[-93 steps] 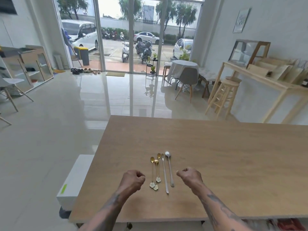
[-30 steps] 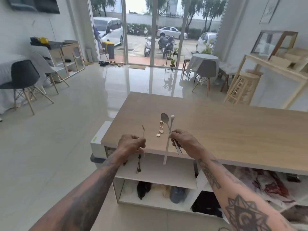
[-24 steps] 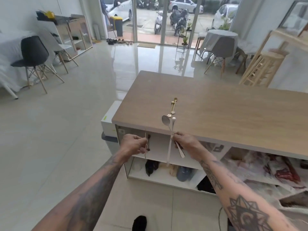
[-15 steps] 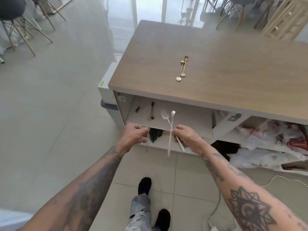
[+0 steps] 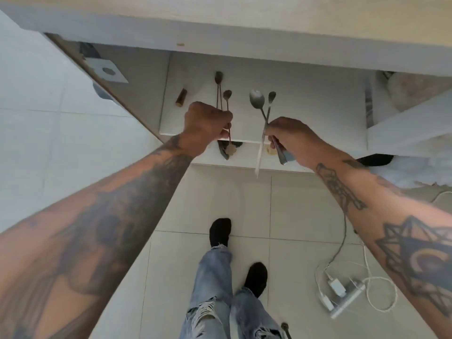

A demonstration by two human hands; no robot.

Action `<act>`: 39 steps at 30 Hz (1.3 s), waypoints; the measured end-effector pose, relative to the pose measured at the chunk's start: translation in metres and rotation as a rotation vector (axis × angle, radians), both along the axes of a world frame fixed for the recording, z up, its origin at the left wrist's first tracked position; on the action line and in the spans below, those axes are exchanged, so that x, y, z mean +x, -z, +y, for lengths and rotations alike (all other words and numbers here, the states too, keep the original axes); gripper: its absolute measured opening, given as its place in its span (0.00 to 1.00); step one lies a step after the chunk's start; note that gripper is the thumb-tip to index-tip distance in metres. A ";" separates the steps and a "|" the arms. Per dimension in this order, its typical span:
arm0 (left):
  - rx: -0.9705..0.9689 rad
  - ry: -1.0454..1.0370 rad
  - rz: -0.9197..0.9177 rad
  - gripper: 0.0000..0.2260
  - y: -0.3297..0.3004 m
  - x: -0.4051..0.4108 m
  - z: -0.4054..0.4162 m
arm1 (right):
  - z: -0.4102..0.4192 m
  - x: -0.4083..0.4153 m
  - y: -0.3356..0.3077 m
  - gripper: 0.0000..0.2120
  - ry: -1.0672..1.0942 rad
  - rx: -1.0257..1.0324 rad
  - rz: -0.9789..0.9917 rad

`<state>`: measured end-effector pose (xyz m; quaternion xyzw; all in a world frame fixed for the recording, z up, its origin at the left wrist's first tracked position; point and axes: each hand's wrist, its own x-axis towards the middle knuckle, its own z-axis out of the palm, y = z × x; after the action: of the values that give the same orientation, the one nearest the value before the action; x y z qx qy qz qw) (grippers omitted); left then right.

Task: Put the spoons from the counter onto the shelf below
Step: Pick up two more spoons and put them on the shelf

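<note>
Your left hand (image 5: 208,126) pinches one slim gold spoon (image 5: 227,104) and your right hand (image 5: 285,135) grips two long silver spoons (image 5: 260,104), bowls pointed toward the white shelf (image 5: 305,113) for setting down.

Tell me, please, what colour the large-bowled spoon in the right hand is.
Silver-grey metal large-bowled spoon, best in the head view.
</note>
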<state>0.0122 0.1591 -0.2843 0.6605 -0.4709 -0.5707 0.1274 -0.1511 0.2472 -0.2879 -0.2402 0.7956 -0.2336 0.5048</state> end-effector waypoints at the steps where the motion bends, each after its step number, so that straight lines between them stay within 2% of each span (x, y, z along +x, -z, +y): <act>1: -0.003 0.023 -0.022 0.07 0.010 -0.009 -0.012 | -0.013 -0.001 0.010 0.06 -0.005 0.008 0.014; 5: -0.097 0.128 -0.136 0.02 0.046 -0.034 -0.047 | -0.061 -0.006 0.044 0.04 -0.060 0.004 0.073; 9: -0.266 0.264 -0.249 0.08 0.073 -0.046 -0.070 | -0.091 -0.007 0.066 0.03 -0.066 -0.003 0.145; 13: -0.429 0.396 -0.376 0.13 0.087 -0.049 -0.086 | -0.108 -0.006 0.081 0.08 -0.076 0.006 0.241; 16: -0.395 0.447 -0.368 0.18 0.090 -0.047 -0.085 | -0.112 -0.007 0.084 0.12 -0.124 0.030 0.329; 18: -0.425 0.589 -0.447 0.17 0.086 -0.045 -0.077 | -0.112 -0.008 0.085 0.14 -0.128 0.036 0.364; 19: -0.434 0.594 -0.481 0.17 0.083 -0.044 -0.074 | -0.110 -0.009 0.084 0.15 -0.140 0.029 0.383; 24: -0.503 0.535 -0.450 0.15 0.069 -0.035 -0.058 | -0.089 -0.015 0.065 0.18 -0.263 -0.012 0.522; 26: -0.399 0.424 -0.427 0.10 0.050 -0.030 -0.045 | -0.078 -0.019 0.048 0.17 -0.273 -0.022 0.509; 28: -0.241 0.304 -0.268 0.07 0.031 -0.024 -0.035 | -0.064 -0.024 0.028 0.17 -0.257 -0.044 0.484; 29: -0.275 0.268 -0.254 0.07 0.025 -0.019 -0.028 | -0.054 -0.026 0.015 0.17 -0.259 -0.051 0.470; 33: -0.282 0.371 -0.403 0.09 -0.021 0.011 0.024 | -0.006 -0.037 -0.040 0.15 -0.233 -0.040 0.410; 35: -0.219 0.220 -0.263 0.10 -0.044 0.031 0.053 | 0.022 -0.046 -0.070 0.13 -0.251 -0.010 0.388; 37: -0.140 0.097 -0.198 0.09 -0.072 0.053 0.085 | 0.052 -0.058 -0.103 0.11 -0.190 0.018 0.343; 39: -0.062 0.072 -0.094 0.06 -0.107 0.070 0.110 | 0.081 -0.072 -0.140 0.12 -0.132 0.014 0.291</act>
<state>0.0820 0.2688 -0.1777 0.6651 -0.5172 -0.5283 0.1049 -0.2231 0.3286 -0.1477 -0.3197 0.8444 -0.1571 0.4002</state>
